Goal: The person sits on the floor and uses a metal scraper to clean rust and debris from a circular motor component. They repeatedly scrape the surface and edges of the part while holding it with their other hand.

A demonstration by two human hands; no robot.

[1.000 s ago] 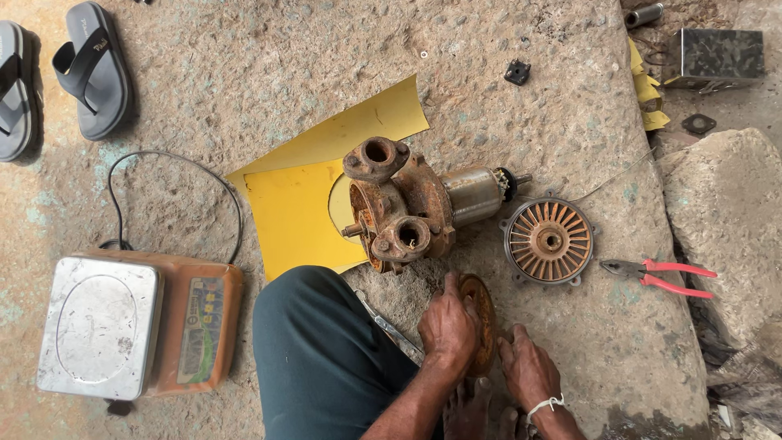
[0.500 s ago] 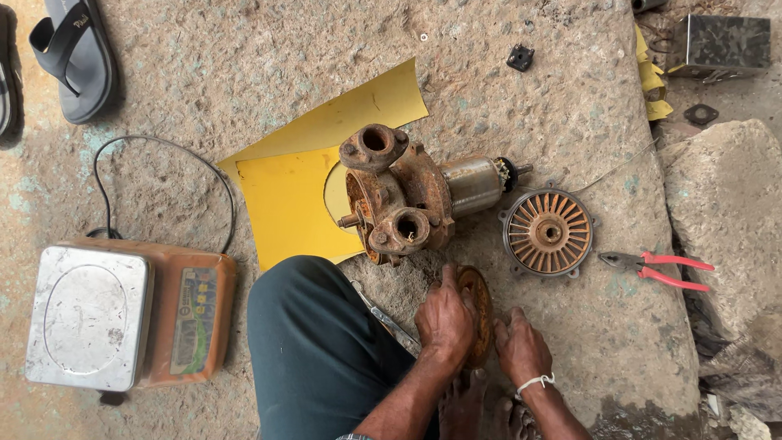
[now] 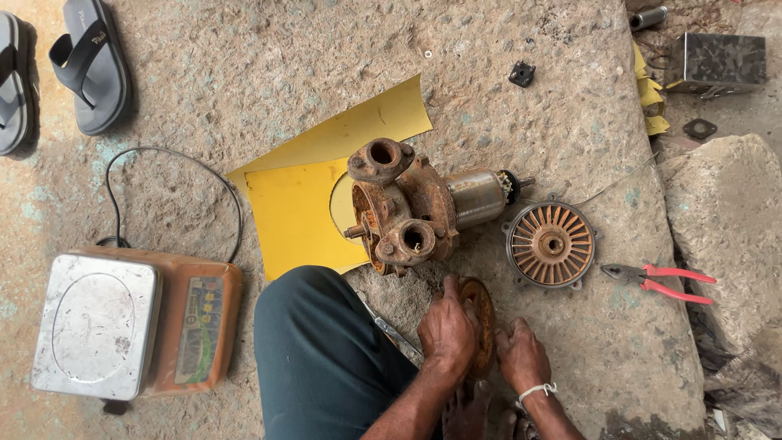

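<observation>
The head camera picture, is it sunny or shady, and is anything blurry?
Head view: soft, even daylight with only faint shadows; the silver metal top of the orange scale shows a dull sheen, no harsh glare; the rusty round disc between the left hand and right hand looks sharp, not blurred.

Rusty metal pump housing [image 3: 403, 216] on rough concrete floor [image 3: 244, 73]

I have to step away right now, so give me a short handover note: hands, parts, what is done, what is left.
Left hand grips the rusty round disc standing on edge on the concrete slab; right hand braces it from the other side.
Rusty pump body with its motor shaft lies just above, on the yellow sheet.
Finned end cover is already off, lying right of it; red-handled pliers are further right.
Disc is off the pump; whether anything is left on it, I cannot tell.
</observation>
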